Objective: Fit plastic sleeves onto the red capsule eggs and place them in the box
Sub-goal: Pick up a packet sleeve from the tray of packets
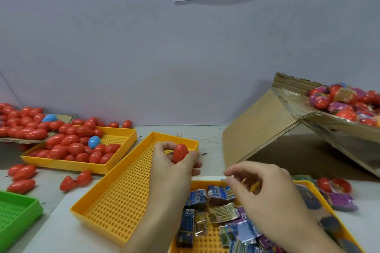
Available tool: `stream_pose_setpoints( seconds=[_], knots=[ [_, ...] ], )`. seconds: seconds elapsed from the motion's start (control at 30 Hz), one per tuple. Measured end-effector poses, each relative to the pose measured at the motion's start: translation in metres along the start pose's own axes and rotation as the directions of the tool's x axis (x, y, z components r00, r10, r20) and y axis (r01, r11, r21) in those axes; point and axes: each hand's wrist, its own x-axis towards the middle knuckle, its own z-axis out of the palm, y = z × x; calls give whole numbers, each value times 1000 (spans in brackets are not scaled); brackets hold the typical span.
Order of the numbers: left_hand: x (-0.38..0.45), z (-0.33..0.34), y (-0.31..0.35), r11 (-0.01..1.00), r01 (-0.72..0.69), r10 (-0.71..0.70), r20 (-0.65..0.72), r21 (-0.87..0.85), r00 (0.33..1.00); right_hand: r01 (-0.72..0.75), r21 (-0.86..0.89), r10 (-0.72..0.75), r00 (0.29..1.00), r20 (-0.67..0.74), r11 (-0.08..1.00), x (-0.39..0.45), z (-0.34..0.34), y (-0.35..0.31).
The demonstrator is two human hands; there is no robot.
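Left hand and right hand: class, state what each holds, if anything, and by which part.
The left hand grips a red capsule egg around its lower half. The right hand holds nothing, fingers loosely curled.

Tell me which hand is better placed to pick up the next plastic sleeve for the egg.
The right hand, probably. It hangs directly above the yellow tray of plastic sleeves with nothing in its fingers, while the left hand is busy gripping the red egg.

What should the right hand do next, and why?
Probably drop to the yellow tray and pinch one plastic sleeve. The left hand already holds a bare red egg, while the right hand hovers over the sleeves, apparently empty.
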Motion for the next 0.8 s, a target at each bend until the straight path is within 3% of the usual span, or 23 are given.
stream_pose_setpoints(
  seconds=[0.1,0.2,0.53,0.8],
  knots=[
    [0,-2,0,999,-12,13,-11,40,1000,46,-211,22,950,312,977,0,2,-9],
    [-2,-1,3,997,-25,25,8,72,1000,123,-371,61,893,446,921,3,6,-18],
    [-8,4,5,993,-74,64,100,96,993,59,-290,29,956,291,955,-1,4,-15],
    [-8,7,2,987,-89,69,153,133,986,-105,-184,163,926,340,977,1,2,-19]
  ],
)
